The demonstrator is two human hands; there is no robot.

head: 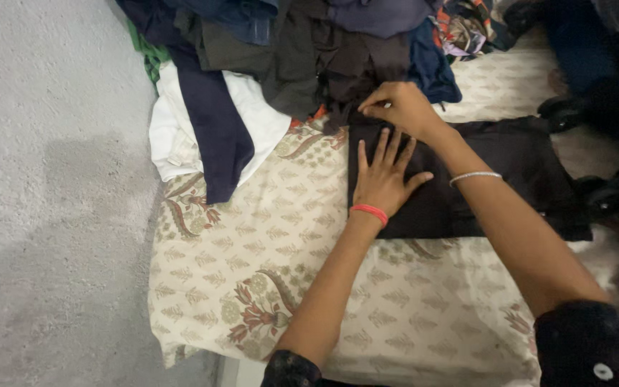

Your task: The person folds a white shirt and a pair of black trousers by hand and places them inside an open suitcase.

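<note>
A: Where does the left hand (383, 179) sit?

B: Just right of the frame's centre, laid flat with its fingers spread, palm down on the black garment (467, 186). A red band (369, 212) circles that wrist.

A: And the right hand (399, 106)?

B: Directly above the left one, at the garment's upper left corner. Its fingers are curled and pinch the black fabric at that edge. A thin silver bangle (475, 175) rings the forearm further down to the right.

A: How does the garment lie?

B: Folded into a rough rectangle, stretched from the centre toward the right edge of the frame, on a cream printed cloth (252, 251) with leaf and flower motifs. That cloth fills the lower middle of the frame.

A: What is around it?

B: A heap of dark clothes (309, 43) along the top centre, touching the garment's upper edge. To the upper left, a white garment (173, 136) with a navy piece (216, 129) draped over it. A grey floor (51, 193) takes up the left side.
</note>
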